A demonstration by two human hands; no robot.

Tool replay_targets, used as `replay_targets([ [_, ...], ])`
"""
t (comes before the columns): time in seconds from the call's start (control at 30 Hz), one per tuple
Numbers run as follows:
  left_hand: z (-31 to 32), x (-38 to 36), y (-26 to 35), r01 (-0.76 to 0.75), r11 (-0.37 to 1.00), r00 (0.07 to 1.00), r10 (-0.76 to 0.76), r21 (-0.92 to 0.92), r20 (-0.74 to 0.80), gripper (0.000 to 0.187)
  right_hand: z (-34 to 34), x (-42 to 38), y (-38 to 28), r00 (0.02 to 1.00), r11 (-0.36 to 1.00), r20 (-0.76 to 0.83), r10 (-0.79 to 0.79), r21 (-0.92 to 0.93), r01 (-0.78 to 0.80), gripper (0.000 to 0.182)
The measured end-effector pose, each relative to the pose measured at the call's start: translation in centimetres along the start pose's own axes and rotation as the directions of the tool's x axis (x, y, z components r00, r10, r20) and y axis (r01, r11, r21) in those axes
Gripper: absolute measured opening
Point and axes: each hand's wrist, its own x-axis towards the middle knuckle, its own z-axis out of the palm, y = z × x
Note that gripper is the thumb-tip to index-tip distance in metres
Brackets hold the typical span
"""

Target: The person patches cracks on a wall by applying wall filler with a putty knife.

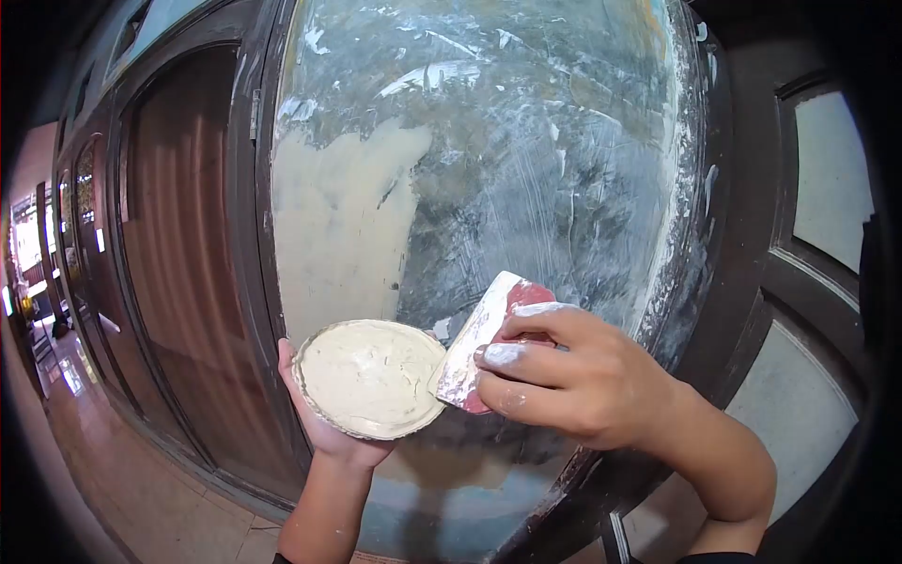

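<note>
My left hand (pixel 324 421) is wrapped round a shallow round bowl of cream-coloured putty (pixel 368 378), holding it up from below and the left side. In my right hand (pixel 573 376) is a red putty spreader (pixel 495 343), its flat face smeared with white. The spreader's lower edge is right at the bowl's right rim. White putty coats some of my right fingertips. Behind both hands stands a grey-blue wall panel (pixel 545 188). A smooth cream putty patch (pixel 343 221) covers its left part, with thinner white streaks elsewhere.
A dark wooden frame with a brown curtained pane (pixel 183 188) borders the wall on the left. On the right is a dark door (pixel 752 226) with pale panels. A tiled floor (pixel 141 489) runs along the lower left towards a bright opening.
</note>
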Motion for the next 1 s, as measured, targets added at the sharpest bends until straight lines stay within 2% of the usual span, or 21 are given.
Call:
replay_targets([
  [0.07, -0.2, 0.0, 0.1, -0.005, 0.999, 0.999, 0.006, -0.038, 0.036, 0.095, -0.2, 0.2, -0.1, 1.0, 0.999, -0.007, 0.011, 0.048, -0.011, 0.027],
  [0.1, -0.4, 0.1, 0.0, -0.027, 0.999, 0.998, 0.025, -0.032, -0.05, 0.095, -0.4, 0.2, -0.2, 0.999, 0.997, 0.004, 0.036, 0.066, -0.036, 0.028],
  [0.2, 0.7, 0.6, 0.0, -0.019, 1.0, 0.992, 0.016, -0.024, -0.128, 0.094, -0.9, 0.3, 0.1, 0.998, 0.998, 0.051, 0.044, 0.031, -0.045, 0.025],
  [0.23, 0.8, 0.7, 0.0, -0.022, 0.998, 0.999, 0.02, -0.053, -0.039, 0.095, -1.2, 0.5, 0.2, 0.997, 0.996, 0.043, 0.056, 0.061, -0.059, 0.025],
  [0.33, 2.2, 1.5, 0.0, -0.011, 0.999, 0.997, 0.007, -0.05, -0.074, 0.094, -1.7, 0.7, 0.5, 0.997, 0.996, 0.032, 0.076, 0.034, -0.077, 0.026],
  [0.37, 1.9, 1.8, 0.1, -0.013, 0.997, 1.0, 0.013, -0.082, 0.01, 0.094, -1.8, 0.7, 0.6, 0.996, 0.997, 0.04, 0.074, 0.031, -0.075, 0.027],
  [0.63, 2.6, 1.8, -0.3, -0.023, 0.998, 0.997, 0.02, -0.051, -0.075, 0.094, -2.1, 1.3, -0.5, 0.999, 0.999, 0.027, 0.039, -0.012, -0.038, 0.03],
  [0.8, 2.2, 1.8, -0.6, -0.03, 0.999, 0.998, 0.027, -0.036, -0.062, 0.094, -2.0, 1.2, -0.8, 0.999, 1.0, 0.039, 0.006, -0.03, -0.005, 0.031],
  [1.0, 1.8, 1.4, -0.7, -0.031, 0.999, 0.998, 0.033, -0.041, 0.049, 0.094, -1.7, 0.9, -0.9, 1.0, 1.0, 0.025, 0.012, -0.029, -0.011, 0.031],
])
